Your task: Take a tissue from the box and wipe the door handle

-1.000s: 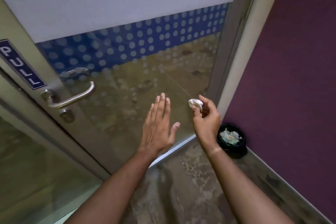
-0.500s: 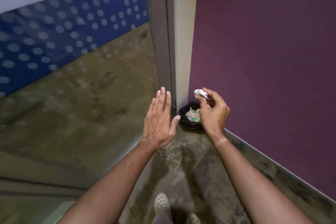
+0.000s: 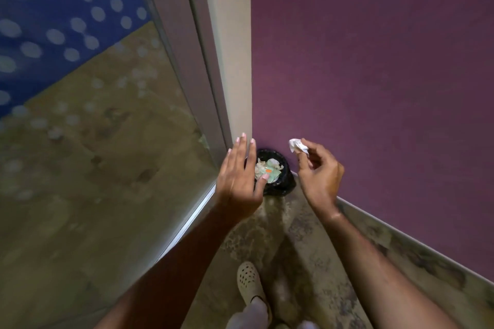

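My right hand [image 3: 319,176] pinches a small crumpled white tissue [image 3: 297,146] between thumb and fingertips, held in the air to the right of and above a black waste bin [image 3: 283,184]. My left hand [image 3: 239,176] is held flat with straight fingers in front of the bin's left side, holding nothing. The door handle and the tissue box are out of view.
The bin stands in the floor corner between the glass door's frame [image 3: 203,83] and a purple wall [image 3: 374,61], with crumpled paper [image 3: 268,167] in it. The glass door [image 3: 80,115] with blue dotted film fills the left. My shoe [image 3: 250,282] is on the mottled floor below.
The view has swung right, away from the door handle, toward the corner bin. Both hands moved with it; the right still pinches the tissue, now right of the bin.
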Action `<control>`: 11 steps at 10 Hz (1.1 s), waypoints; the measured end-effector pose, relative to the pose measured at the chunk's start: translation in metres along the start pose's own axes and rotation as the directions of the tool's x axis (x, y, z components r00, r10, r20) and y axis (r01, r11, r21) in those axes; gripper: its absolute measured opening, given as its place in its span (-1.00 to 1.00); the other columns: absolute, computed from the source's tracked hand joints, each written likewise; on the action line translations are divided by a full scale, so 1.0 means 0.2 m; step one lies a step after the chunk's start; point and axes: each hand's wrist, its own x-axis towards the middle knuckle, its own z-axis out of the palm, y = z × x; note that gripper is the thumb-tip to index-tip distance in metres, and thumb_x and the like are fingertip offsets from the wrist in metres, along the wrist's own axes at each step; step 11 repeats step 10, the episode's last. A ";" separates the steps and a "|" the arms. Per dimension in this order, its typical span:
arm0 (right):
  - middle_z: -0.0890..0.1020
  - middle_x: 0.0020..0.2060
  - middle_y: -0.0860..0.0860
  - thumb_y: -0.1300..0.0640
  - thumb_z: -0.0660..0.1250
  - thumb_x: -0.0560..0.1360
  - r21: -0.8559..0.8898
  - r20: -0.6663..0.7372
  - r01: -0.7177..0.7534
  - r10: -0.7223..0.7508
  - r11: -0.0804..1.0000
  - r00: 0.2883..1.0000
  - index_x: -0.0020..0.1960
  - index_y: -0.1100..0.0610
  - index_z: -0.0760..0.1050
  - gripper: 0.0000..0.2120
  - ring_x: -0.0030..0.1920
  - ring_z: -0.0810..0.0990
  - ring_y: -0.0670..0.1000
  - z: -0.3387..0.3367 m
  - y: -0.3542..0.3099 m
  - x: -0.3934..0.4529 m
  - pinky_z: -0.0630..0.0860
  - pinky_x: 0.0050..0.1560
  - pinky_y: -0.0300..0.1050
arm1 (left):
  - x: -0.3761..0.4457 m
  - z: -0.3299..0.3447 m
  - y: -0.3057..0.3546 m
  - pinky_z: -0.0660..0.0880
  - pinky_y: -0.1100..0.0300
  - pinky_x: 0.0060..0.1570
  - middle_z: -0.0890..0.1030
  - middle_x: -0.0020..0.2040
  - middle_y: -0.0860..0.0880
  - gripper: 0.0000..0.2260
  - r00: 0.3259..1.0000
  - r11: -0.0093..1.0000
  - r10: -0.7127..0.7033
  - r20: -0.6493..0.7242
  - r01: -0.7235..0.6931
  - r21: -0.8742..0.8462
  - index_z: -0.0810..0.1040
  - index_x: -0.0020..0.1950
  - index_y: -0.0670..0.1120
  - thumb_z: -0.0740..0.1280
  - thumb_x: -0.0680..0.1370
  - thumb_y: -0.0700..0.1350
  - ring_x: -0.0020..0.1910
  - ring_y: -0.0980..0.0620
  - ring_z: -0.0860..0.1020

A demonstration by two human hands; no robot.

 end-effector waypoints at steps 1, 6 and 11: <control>0.66 -0.10 -0.04 0.28 0.38 0.48 -0.064 -0.006 0.002 -0.002 0.998 1.000 0.08 0.08 0.67 -0.77 -0.14 0.66 -0.11 0.10 0.09 0.10 0.55 -0.09 -0.36 | 0.12 0.10 -0.10 0.10 -0.06 0.52 0.10 0.57 -0.26 -0.38 0.999 0.999 0.031 0.019 -0.031 -0.023 0.09 0.56 -0.24 0.14 0.61 0.08 0.57 -0.16 0.06; 0.60 -0.04 -0.03 0.28 0.36 0.53 -0.079 0.115 0.105 -0.095 0.991 0.989 0.10 0.13 0.65 -0.82 -0.08 0.65 -0.08 0.52 0.70 0.46 0.63 -0.11 -0.17 | 0.48 0.63 -0.36 0.12 -0.10 0.51 0.03 0.58 -0.24 -0.38 0.989 0.999 -0.039 0.142 0.040 0.000 0.09 0.56 -0.24 0.10 0.62 0.09 0.58 -0.15 0.01; 0.60 0.20 0.22 0.26 0.35 0.51 -0.416 0.418 0.068 0.124 0.907 0.900 0.37 0.23 0.47 -0.57 0.21 0.55 0.25 0.57 0.94 0.61 0.51 0.18 0.14 | 0.56 0.74 -0.36 0.01 -0.05 0.55 -0.11 0.59 -0.20 -0.36 0.955 0.978 -0.178 0.236 0.146 0.146 -0.07 0.59 -0.19 0.00 0.64 0.14 0.59 -0.10 -0.13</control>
